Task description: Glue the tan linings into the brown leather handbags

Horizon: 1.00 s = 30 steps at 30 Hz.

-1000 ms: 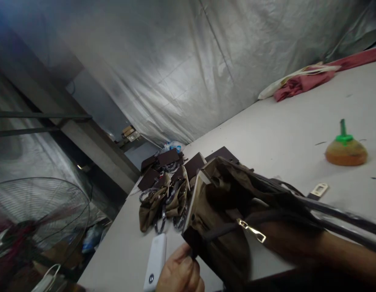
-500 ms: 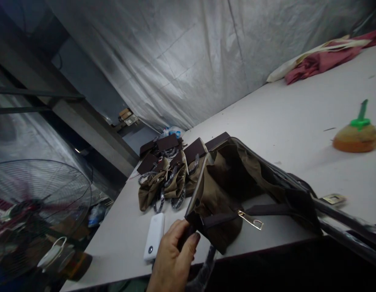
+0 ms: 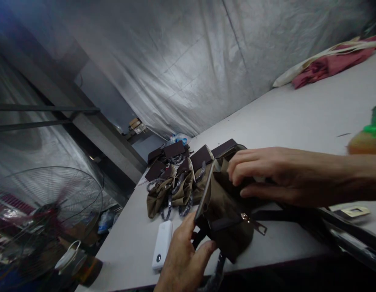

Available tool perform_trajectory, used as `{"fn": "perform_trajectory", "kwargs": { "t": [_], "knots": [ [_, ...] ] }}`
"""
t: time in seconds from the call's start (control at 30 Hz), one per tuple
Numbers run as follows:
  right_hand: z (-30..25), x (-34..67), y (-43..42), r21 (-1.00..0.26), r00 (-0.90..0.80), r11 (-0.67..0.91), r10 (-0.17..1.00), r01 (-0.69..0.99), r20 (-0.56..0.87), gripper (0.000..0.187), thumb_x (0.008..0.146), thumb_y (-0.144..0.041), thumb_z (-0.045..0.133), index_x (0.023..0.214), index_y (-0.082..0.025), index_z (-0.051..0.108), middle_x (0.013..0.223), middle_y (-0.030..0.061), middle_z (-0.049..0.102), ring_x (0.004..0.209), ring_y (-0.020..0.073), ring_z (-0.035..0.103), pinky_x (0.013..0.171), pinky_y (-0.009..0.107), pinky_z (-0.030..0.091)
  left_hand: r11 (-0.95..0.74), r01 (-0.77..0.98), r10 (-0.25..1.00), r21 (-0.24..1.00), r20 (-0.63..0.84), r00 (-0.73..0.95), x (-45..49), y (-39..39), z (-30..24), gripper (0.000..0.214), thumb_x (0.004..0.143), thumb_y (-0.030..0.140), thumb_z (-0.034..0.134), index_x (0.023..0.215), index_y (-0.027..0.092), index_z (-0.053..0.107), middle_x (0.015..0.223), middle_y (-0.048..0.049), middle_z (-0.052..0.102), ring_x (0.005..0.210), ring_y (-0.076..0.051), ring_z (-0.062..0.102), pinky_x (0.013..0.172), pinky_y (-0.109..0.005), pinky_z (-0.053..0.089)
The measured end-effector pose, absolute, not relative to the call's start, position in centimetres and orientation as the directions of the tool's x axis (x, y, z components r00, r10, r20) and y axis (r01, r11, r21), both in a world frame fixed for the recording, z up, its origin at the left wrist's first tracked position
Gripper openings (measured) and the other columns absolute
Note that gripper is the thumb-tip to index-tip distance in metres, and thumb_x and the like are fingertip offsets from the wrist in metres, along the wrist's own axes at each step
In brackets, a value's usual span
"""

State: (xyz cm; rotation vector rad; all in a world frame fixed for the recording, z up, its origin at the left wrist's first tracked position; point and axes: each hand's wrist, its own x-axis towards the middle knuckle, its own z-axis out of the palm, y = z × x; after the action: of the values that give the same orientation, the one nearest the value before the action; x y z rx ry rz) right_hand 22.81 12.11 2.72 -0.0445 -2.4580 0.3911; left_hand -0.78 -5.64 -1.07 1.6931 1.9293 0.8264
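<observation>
At surface's (image 3: 127,251) nr edge, brown bag (image 3: 221,198); L hand (image 3: 188,257) clamped on its side, thumb vs. fingers; R hand (image 3: 267,174) at its mouth, fingers curled, can't tell if gripping; white device (image 3: 162,244) nr same edge, beside L hand.

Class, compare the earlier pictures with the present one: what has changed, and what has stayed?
The right hand, out of view in the previous picture, has come in from the right over the mouth of the open brown fabric bag. The left hand still holds one corner; the white rectangular device still lies on the pale table.
</observation>
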Motion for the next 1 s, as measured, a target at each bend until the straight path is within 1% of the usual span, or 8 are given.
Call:
{"fn": "perform_trajectory", "kwargs": {
  "t": [0.1, 0.17, 0.3, 0.4, 0.47, 0.63, 0.83, 1.0],
  "knots": [
    [3.6, 20.2, 12.0, -0.276, -0.836, 0.954, 0.054, -0.119, 0.547, 0.009, 0.088, -0.017, 0.059, 0.091, -0.019, 0.067, 0.094, 0.0038, 0.065, 0.093, 0.0171, 0.057, 0.083, 0.03, 0.043, 0.136, 0.698, 0.964, 0.703, 0.069, -0.258, 0.0, -5.8, -1.2, 0.085, 0.076, 0.027, 0.073, 0.152, 0.026, 0.034, 0.146, -0.0102, 0.05, 0.121, -0.029, 0.054, 0.096, -0.038, 0.048],
    [3.3, 19.2, 11.6, -0.269, -0.847, 0.953, 0.027, -0.138, 0.53, 0.009, 0.086, -0.015, 0.061, 0.091, -0.019, 0.067, 0.095, 0.0038, 0.064, 0.094, 0.0173, 0.055, 0.084, 0.032, 0.042, 0.118, 0.664, 0.954, 0.738, 0.102, -0.283, 0.7, -5.7, -1.4, 0.092, 0.076, 0.034, 0.074, 0.155, 0.021, 0.027, 0.147, -0.0129, 0.05, 0.126, -0.031, 0.051, 0.1, -0.04, 0.046],
    [2.7, 18.4, 11.0, -0.268, -0.861, 0.95, -0.001, -0.16, 0.509, 0.008, 0.08, -0.012, 0.066, 0.087, -0.018, 0.067, 0.094, 0.0029, 0.06, 0.092, 0.0167, 0.051, 0.082, 0.032, 0.04, 0.069, 0.582, 0.95, 0.81, 0.124, -0.285, 1.9, -4.9, -1.3, 0.061, 0.089, 0.038, 0.06, 0.146, 0.02, 0.044, 0.138, -0.0115, 0.059, 0.123, -0.027, 0.057, 0.101, -0.037, 0.047],
    [2.8, 18.0, 11.2, -0.266, -0.885, 0.954, 0.002, -0.138, 0.466, 0.008, 0.076, -0.011, 0.069, 0.079, -0.018, 0.066, 0.09, 0.0019, 0.058, 0.091, 0.0166, 0.048, 0.081, 0.032, 0.039, 0.011, 0.512, 0.958, 0.859, 0.137, -0.25, 1.8, -4.4, -1.0, 0.047, 0.089, 0.032, 0.062, 0.134, 0.021, 0.057, 0.132, -0.0082, 0.064, 0.119, -0.024, 0.06, 0.1, -0.033, 0.048],
    [2.8, 17.7, 11.4, -0.26, -0.896, 0.956, -0.01, -0.139, 0.443, 0.006, 0.079, -0.012, 0.068, 0.078, -0.019, 0.068, 0.089, 0.002, 0.058, 0.091, 0.0169, 0.047, 0.081, 0.031, 0.038, -0.015, 0.475, 0.964, 0.88, 0.138, -0.225, 1.4, -4.0, -1.0, 0.042, 0.088, 0.029, 0.062, 0.129, 0.02, 0.061, 0.126, -0.0077, 0.068, 0.114, -0.024, 0.063, 0.098, -0.032, 0.049],
    [2.3, 16.3, 12.1, -0.241, -0.879, 0.951, -0.06, -0.195, 0.473, 0.016, 0.088, -0.021, 0.063, 0.074, -0.018, 0.068, 0.084, 0.0026, 0.058, 0.087, 0.0164, 0.046, 0.08, 0.032, 0.037, 0.004, 0.427, 0.971, 0.904, 0.099, -0.218, 0.5, -3.4, -1.3, 0.038, 0.089, 0.026, 0.06, 0.126, 0.016, 0.064, 0.116, -0.0083, 0.071, 0.105, -0.024, 0.065, 0.091, -0.032, 0.051],
    [2.0, 15.0, 11.8, -0.204, -0.865, 0.971, -0.003, -0.122, 0.502, 0.026, 0.086, -0.016, 0.061, 0.06, -0.016, 0.057, 0.078, 0.0023, 0.056, 0.08, 0.0151, 0.045, 0.087, 0.035, 0.034, 0.001, 0.434, 0.97, 0.901, 0.104, -0.218, 0.3, -3.4, -1.3, 0.036, 0.093, 0.025, 0.053, 0.127, 0.018, 0.065, 0.11, -0.0051, 0.072, 0.102, -0.022, 0.063, 0.087, -0.029, 0.049],
    [2.2, 14.7, 11.3, -0.14, -0.863, 0.989, 0.033, -0.044, 0.505, 0.025, 0.084, -0.015, 0.061, 0.059, -0.016, 0.059, 0.077, 0.0041, 0.057, 0.08, 0.0158, 0.045, 0.08, 0.034, 0.034, -0.01, 0.445, 0.965, 0.895, 0.125, -0.231, 0.5, -3.5, -1.1, 0.037, 0.094, 0.024, 0.053, 0.128, 0.02, 0.064, 0.115, -0.0046, 0.071, 0.104, -0.021, 0.063, 0.094, -0.03, 0.048]
  ]
}}
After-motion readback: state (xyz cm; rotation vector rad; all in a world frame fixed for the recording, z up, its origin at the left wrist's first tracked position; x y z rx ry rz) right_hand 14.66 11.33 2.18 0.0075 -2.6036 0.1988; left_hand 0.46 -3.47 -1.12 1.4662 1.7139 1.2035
